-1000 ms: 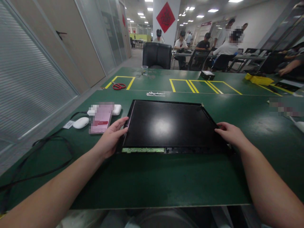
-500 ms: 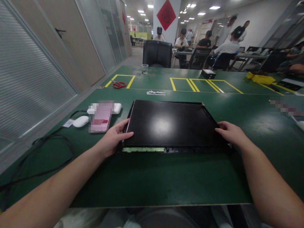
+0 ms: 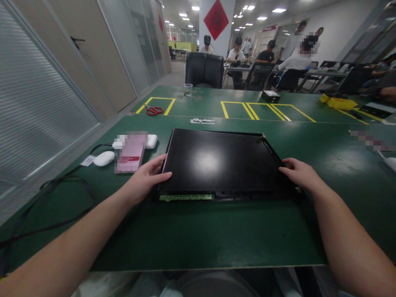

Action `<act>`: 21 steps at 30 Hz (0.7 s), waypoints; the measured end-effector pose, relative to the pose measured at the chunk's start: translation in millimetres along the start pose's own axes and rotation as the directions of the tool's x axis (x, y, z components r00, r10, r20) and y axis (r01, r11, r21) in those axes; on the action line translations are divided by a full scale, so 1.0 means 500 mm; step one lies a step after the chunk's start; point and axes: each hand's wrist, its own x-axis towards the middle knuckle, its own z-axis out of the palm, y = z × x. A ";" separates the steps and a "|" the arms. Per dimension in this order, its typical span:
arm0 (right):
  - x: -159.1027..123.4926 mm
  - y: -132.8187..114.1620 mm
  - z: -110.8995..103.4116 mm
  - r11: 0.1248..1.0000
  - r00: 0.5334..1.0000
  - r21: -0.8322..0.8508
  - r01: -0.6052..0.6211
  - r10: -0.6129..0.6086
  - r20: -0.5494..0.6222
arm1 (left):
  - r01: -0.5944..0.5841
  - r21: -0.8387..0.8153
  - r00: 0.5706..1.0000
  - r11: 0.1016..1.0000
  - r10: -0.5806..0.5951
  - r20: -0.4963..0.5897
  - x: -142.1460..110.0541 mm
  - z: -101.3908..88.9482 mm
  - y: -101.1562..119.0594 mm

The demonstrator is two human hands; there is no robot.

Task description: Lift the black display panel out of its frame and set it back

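A black LCD screen panel (image 3: 213,161) lies over a black frame (image 3: 272,148), whose edge shows along the back and right side. The panel sits slightly askew on it, its left side a little raised. My left hand (image 3: 148,177) is closed on the panel's left edge, thumb on top and fingers at the side. At the right edge, my right hand (image 3: 298,175) pinches the panel with its thumb on top; its other fingertips are partly hidden. Along the near edge runs a narrow green circuit board (image 3: 185,197).
Left of the panel lie a phone (image 3: 130,154), a white mouse-shaped object (image 3: 104,158) and black cables (image 3: 71,177). Red-handled scissors (image 3: 154,110), a plastic cup (image 3: 187,90) and a small black box (image 3: 270,96) stand farther back on the green table (image 3: 210,235). Several people sit beyond.
The panel's left side has risen slightly and shifted a little left in my left hand. My right hand has hardly moved.
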 end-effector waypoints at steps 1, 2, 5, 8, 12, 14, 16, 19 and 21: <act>0.002 0.003 0.001 1.000 1.000 -0.001 0.007 -0.007 -0.004 | -0.005 0.009 1.000 1.000 0.005 0.008 0.000 -0.001 0.001; 0.003 0.006 0.003 1.000 1.000 -0.004 0.016 -0.016 -0.009 | -0.009 0.019 1.000 1.000 0.009 0.015 -0.001 -0.002 0.002; 0.007 0.013 0.007 0.999 0.999 -0.007 0.043 -0.043 -0.022 | -0.023 0.038 0.999 0.999 0.022 0.024 -0.003 -0.001 0.005; 0.007 0.013 0.008 0.999 0.999 0.000 0.044 -0.044 -0.023 | -0.030 0.026 0.999 0.999 0.029 0.034 -0.005 0.000 0.009; 0.004 0.010 0.006 1.000 1.000 0.019 0.022 -0.022 -0.011 | -0.057 -0.001 0.998 0.998 0.057 0.035 -0.006 -0.004 0.010; 0.006 0.013 0.008 0.999 1.000 0.044 0.015 -0.015 -0.006 | -0.078 -0.003 0.996 0.997 0.078 0.042 -0.006 -0.006 0.009; 0.009 0.019 0.011 0.996 1.000 0.092 0.022 -0.020 -0.018 | -0.090 -0.005 0.994 0.996 0.090 0.058 -0.005 -0.007 0.007; 0.014 0.027 0.016 0.987 0.997 0.151 0.056 -0.049 -0.053 | -0.104 -0.006 0.992 0.995 0.105 0.068 -0.003 -0.007 0.005; 0.015 0.029 0.017 0.987 0.997 0.151 0.061 -0.054 -0.046 | -0.118 0.002 0.991 0.993 0.118 0.064 -0.002 -0.007 0.003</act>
